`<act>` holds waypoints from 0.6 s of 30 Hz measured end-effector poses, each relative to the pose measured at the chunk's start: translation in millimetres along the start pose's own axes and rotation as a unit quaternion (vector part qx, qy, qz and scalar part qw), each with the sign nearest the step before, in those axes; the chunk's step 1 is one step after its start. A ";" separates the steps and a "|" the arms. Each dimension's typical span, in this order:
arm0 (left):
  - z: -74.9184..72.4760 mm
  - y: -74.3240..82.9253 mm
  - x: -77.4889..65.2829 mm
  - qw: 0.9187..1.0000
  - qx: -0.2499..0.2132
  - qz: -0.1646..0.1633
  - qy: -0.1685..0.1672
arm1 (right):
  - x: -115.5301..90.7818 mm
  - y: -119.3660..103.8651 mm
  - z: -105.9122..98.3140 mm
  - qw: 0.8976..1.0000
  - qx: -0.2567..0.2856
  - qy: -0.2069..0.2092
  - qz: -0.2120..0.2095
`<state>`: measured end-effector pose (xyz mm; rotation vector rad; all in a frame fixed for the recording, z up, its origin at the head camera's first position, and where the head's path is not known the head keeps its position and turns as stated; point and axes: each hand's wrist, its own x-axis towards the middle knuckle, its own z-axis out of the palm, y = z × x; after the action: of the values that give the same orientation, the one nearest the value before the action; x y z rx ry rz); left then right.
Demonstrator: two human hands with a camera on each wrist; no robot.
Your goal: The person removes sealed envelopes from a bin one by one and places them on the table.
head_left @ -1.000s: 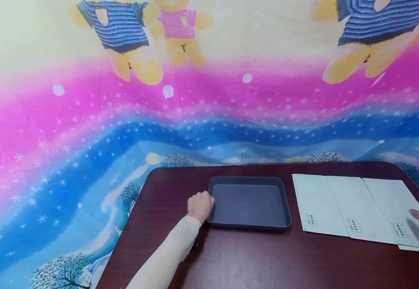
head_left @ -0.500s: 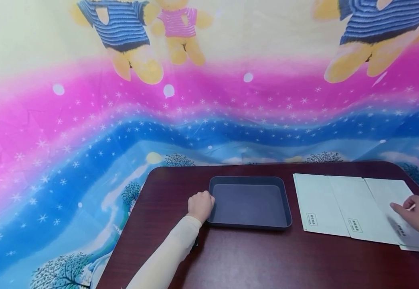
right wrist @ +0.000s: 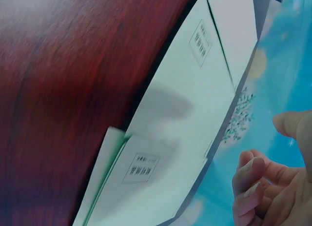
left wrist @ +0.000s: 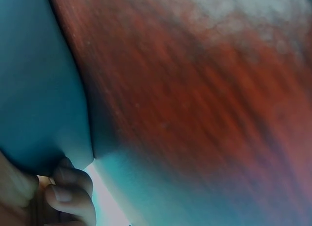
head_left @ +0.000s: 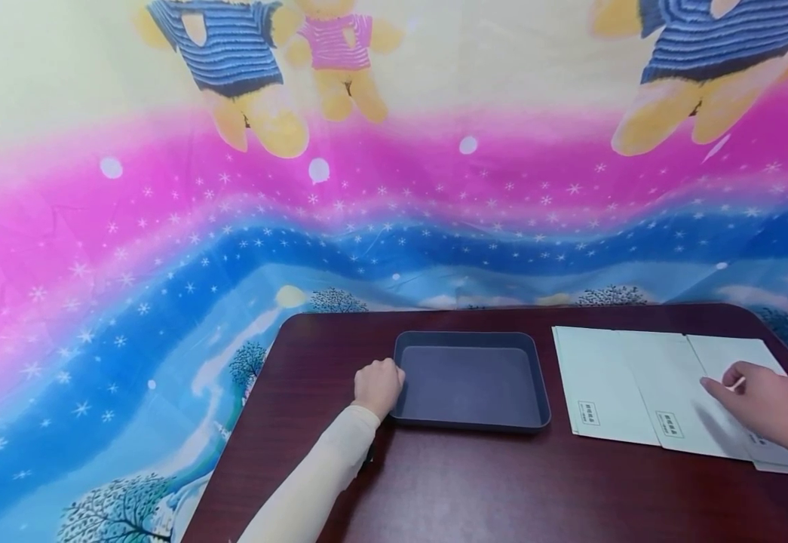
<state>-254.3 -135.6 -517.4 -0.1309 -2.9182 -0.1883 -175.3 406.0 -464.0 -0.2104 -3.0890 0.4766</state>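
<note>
In the head view a dark grey rectangular tray (head_left: pixel 471 385) lies on the table. My left hand (head_left: pixel 378 386) grips its left rim; the left wrist view has curled fingers (left wrist: pixel 70 192) at the tray's edge (left wrist: pixel 48 89). To the right, several pale, flat paper pieces (head_left: pixel 604 377) overlap in a row, each bearing a small printed black label. Above the rightmost one is my right hand (head_left: pixel 770 403), casting a shadow on it. Seen from the right wrist, this hand (right wrist: pixel 273 182) has its thumb apart from loosely bent fingers, with nothing between them.
The dark red-brown table (head_left: pixel 461 483) has rounded back corners. Close behind it hangs a colourful cloth (head_left: pixel 366 211) printed with bears and snowflakes. A narrow strip of table separates the tray from the papers.
My right hand has come in from the right edge and moved left over the papers. My left hand stays on the tray, and the papers keep their places.
</note>
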 end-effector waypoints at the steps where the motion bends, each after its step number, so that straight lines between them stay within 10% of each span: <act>1: -0.1 0.0 0.2 1.000 -0.001 0.000 0.000 | 0.3 -2.3 -0.3 1.000 -0.003 0.001 -0.001; 18: -7.4 -2.9 0.5 0.999 -0.031 -0.009 -0.032 | -2.7 -49.0 7.1 0.999 0.005 -0.013 -0.040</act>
<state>-253.6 -139.5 -510.5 -0.1234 -2.9789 -0.2814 -179.3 357.2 -456.1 -0.0807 -3.1039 0.4967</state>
